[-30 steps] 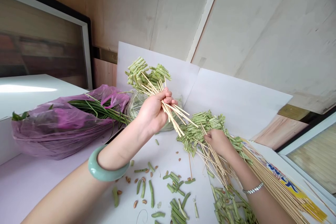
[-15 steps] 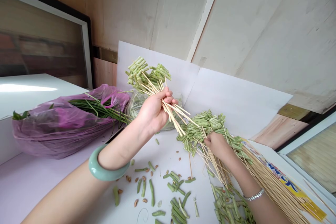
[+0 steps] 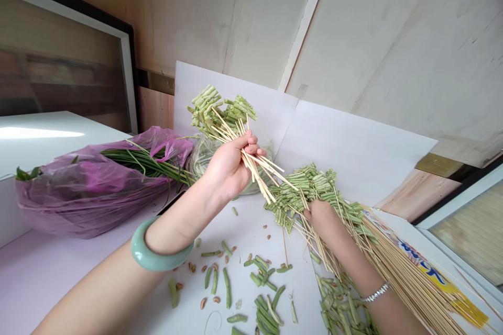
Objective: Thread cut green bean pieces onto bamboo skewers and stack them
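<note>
A bundle of wooden skewers [image 3: 264,166] is gripped in my left hand [image 3: 231,165], raised above the white surface. Cut green bean pieces [image 3: 207,107] are threaded on the upper ends of these skewers. At the right, my right hand [image 3: 320,214] is closed at the sticks of a second group of bean skewers [image 3: 310,183], which lies piled on the surface. Its fingertips are mostly hidden, and several sticks run down beneath the hand and forearm.
A pink plastic bag [image 3: 98,188] with long green stalks lies left. Loose bean pieces [image 3: 228,288] and small brown beans dot the white surface [image 3: 231,241]. Plain skewers [image 3: 412,272] lie on yellow packaging [image 3: 471,311] at right. White panels [image 3: 353,141] stand behind.
My right hand has shifted slightly and its wrist has turned a little over the piled skewers. My left hand keeps its hold on the bundle.
</note>
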The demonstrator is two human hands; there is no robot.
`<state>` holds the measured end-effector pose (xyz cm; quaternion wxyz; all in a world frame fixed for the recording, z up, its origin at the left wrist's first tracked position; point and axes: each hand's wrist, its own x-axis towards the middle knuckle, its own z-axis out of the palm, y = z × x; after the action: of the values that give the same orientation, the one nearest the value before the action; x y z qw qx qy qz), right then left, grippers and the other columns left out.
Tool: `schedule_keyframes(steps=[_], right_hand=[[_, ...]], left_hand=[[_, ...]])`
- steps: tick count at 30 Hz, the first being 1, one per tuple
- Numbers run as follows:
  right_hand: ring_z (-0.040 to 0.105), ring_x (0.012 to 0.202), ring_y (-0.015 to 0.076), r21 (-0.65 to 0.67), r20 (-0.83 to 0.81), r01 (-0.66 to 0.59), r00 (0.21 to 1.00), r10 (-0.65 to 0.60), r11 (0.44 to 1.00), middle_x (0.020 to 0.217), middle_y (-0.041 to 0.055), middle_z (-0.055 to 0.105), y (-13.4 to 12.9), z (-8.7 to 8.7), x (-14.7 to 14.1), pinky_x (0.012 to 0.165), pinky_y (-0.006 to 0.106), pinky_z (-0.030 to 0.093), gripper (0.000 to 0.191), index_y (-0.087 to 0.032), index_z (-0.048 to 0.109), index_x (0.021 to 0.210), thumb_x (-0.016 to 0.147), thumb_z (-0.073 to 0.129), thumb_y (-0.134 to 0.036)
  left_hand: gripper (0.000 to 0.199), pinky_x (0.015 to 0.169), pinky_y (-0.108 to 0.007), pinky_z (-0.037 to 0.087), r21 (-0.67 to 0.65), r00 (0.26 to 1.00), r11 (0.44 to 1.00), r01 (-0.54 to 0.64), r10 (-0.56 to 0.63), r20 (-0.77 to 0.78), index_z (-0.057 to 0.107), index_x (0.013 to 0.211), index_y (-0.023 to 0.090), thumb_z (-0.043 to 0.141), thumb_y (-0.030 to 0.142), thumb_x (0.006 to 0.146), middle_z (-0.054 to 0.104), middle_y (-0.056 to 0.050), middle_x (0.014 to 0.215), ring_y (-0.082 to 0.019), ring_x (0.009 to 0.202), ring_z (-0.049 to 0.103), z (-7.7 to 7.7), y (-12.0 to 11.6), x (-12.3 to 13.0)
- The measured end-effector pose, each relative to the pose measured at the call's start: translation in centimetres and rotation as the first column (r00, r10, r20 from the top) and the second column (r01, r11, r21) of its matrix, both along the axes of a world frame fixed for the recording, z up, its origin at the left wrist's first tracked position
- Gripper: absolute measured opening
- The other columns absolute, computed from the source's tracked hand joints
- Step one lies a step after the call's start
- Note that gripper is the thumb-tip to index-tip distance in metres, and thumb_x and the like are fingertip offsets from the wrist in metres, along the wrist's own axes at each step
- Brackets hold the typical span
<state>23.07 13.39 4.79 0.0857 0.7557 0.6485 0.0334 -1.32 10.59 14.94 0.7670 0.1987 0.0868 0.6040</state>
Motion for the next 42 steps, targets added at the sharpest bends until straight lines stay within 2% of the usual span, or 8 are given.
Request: schedule_keyframes(steps=[4, 11, 22, 25, 29, 34, 38, 42], right_hand=[[0.064, 0.082, 0.0158, -0.012, 0.015, 0.015, 1.0, -0.015, 1.0, 0.099, 0.0062, 0.066, -0.1, 0.1, -0.3, 0.073, 0.034, 0.055, 0.024, -0.013, 0.062, 0.104, 0.091, 0.056, -0.033], [0.065, 0.083, 0.016, -0.03, 0.041, 0.008, 0.999, -0.006, 1.0, 0.099, 0.0061, 0.066, -0.2, -0.3, -0.3, 0.073, 0.034, 0.055, 0.024, -0.013, 0.062, 0.104, 0.091, 0.057, -0.033], [0.064, 0.079, 0.0149, 0.038, 0.038, -0.032, 0.999, 0.031, 0.999, 0.096, 0.005, 0.065, 0.3, -0.5, 0.9, 0.07, 0.033, 0.055, 0.024, -0.013, 0.062, 0.102, 0.092, 0.056, -0.034], [0.063, 0.076, 0.0141, 0.067, 0.035, -0.076, 0.997, 0.073, 0.995, 0.091, 0.004, 0.065, 0.5, -0.2, 1.7, 0.068, 0.032, 0.054, 0.024, -0.013, 0.062, 0.099, 0.092, 0.056, -0.035], [0.062, 0.07, 0.0125, 0.089, 0.03, -0.169, 0.986, 0.167, 0.982, 0.084, 0.0018, 0.064, 0.4, 1.0, 2.6, 0.065, 0.03, 0.053, 0.024, -0.013, 0.062, 0.093, 0.092, 0.054, -0.036], [0.06, 0.066, 0.012, 0.043, -0.013, -0.311, 0.95, 0.312, 0.949, 0.08, -0.0005, 0.063, 0.1, 2.4, 3.4, 0.062, 0.029, 0.051, 0.026, -0.013, 0.062, 0.089, 0.092, 0.054, -0.038], [0.056, 0.061, 0.0105, -0.016, -0.061, -0.399, 0.916, 0.398, 0.917, 0.075, -0.0018, 0.06, 0.0, 2.1, 3.7, 0.059, 0.027, 0.049, 0.027, -0.014, 0.061, 0.086, 0.092, 0.053, -0.039], [0.053, 0.057, 0.0094, -0.04, -0.083, -0.426, 0.903, 0.422, 0.904, 0.071, -0.003, 0.057, 0.2, 1.4, 4.3, 0.056, 0.026, 0.046, 0.029, -0.014, 0.06, 0.084, 0.092, 0.052, -0.041]], left_hand=[[0.029, 0.046, -0.015, 0.044, -0.002, 1.0, 1.0, -0.017, 0.017, -0.02, 0.045, 0.067, 0.014, 0.035, 0.006, 0.093, 0.04, 0.004, 0.048, -0.006, 0.04, 0.046, 0.0, 0.0, 0.0], [0.028, 0.047, -0.014, 0.041, -0.075, 0.998, 0.996, -0.056, 0.057, 0.014, 0.043, 0.071, 0.015, 0.032, 0.003, 0.093, 0.04, 0.005, 0.056, -0.003, 0.039, 0.036, 0.6, -0.6, 0.1], [0.028, 0.046, -0.014, 0.041, -0.099, 0.998, 0.994, -0.043, 0.047, 0.033, 0.044, 0.069, 0.015, 0.034, 0.004, 0.093, 0.039, 0.005, 0.054, -0.004, 0.039, 0.036, 0.7, -0.6, 0.0], [0.028, 0.044, -0.014, 0.04, -0.105, 0.999, 0.994, -0.036, 0.039, 0.022, 0.044, 0.068, 0.016, 0.035, 0.006, 0.094, 0.038, 0.005, 0.052, -0.005, 0.039, 0.037, 0.8, -0.6, -0.1], [0.028, 0.044, -0.014, 0.039, -0.104, 0.999, 0.993, -0.047, 0.049, 0.016, 0.044, 0.069, 0.015, 0.035, 0.007, 0.095, 0.038, 0.005, 0.053, -0.004, 0.039, 0.036, 0.8, -0.7, -0.1], [0.028, 0.044, -0.013, 0.039, -0.097, 0.999, 0.994, -0.042, 0.044, 0.015, 0.043, 0.07, 0.015, 0.034, 0.006, 0.094, 0.038, 0.005, 0.054, -0.004, 0.04, 0.037, 0.9, -0.7, -0.2], [0.028, 0.045, -0.014, 0.04, -0.091, 0.999, 0.995, -0.043, 0.045, 0.02, 0.044, 0.07, 0.015, 0.034, 0.006, 0.094, 0.038, 0.005, 0.053, -0.004, 0.04, 0.037, 0.9, -0.7, -0.1], [0.029, 0.045, -0.013, 0.04, -0.088, 0.999, 0.995, -0.052, 0.053, 0.01, 0.043, 0.069, 0.016, 0.034, 0.006, 0.094, 0.038, 0.005, 0.052, -0.004, 0.039, 0.038, 0.8, -0.6, -0.1]])
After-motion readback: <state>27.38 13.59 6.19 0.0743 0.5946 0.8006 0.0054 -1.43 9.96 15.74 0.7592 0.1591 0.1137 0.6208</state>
